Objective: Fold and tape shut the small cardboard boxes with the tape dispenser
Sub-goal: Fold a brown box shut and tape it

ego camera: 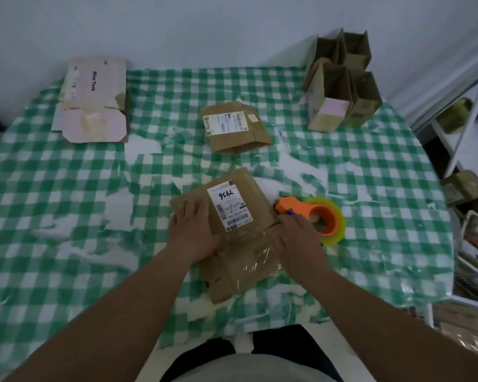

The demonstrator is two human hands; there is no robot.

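Note:
A small brown cardboard box [249,194] with a white shipping label lies in front of me on the checked cloth, clear tape across its near side. My left hand [192,232] presses flat on its left top, fingers spread. My right hand [295,238] rests against the box's right edge, next to the orange tape dispenser [312,213] with its yellowish tape roll, fingers curled by the handle. Whether it grips the handle I cannot tell. A second closed brown box [233,128] with a label sits farther back.
A flattened pink carton [93,103] lies at the back left. Several open upright cardboard boxes [340,86] stand at the back right. The green-and-white checked tablecloth [66,188] is worn in patches. Shelves with clutter [472,216] stand past the table's right edge.

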